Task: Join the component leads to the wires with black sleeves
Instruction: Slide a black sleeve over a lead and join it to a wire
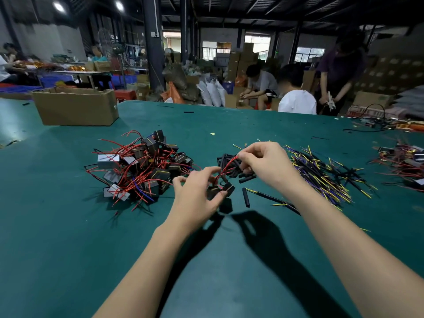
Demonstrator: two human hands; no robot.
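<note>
Over the middle of the green-covered desk, the person's left hand grips a small black boxy component, its fingers curled round the body and holding it just clear of the surface. The right hand is raised a little beyond it, thumb and forefinger pinched on the far ends of the component's thin red leads, which arc up between the two hands.

By my reading the step in hand is straightening and gathering the leads; no sleeve is on them yet. The next move calls for taking one loose black tube sleeve, the one lying just right of the component, and one sleeved wire, then threading or butting the lead ends into it, which needs the leads held parallel and steady.

Counts: one component is in hand. The heap of black components with red leads to the left holds too many to count, perhaps two dozen. The small pile of short black sleeves under the right hand is roughly a dozen. The spread of black-sleeved wires with yellow and purple ends on the right is far beyond counting. One open cardboard box stands at far left.
</note>
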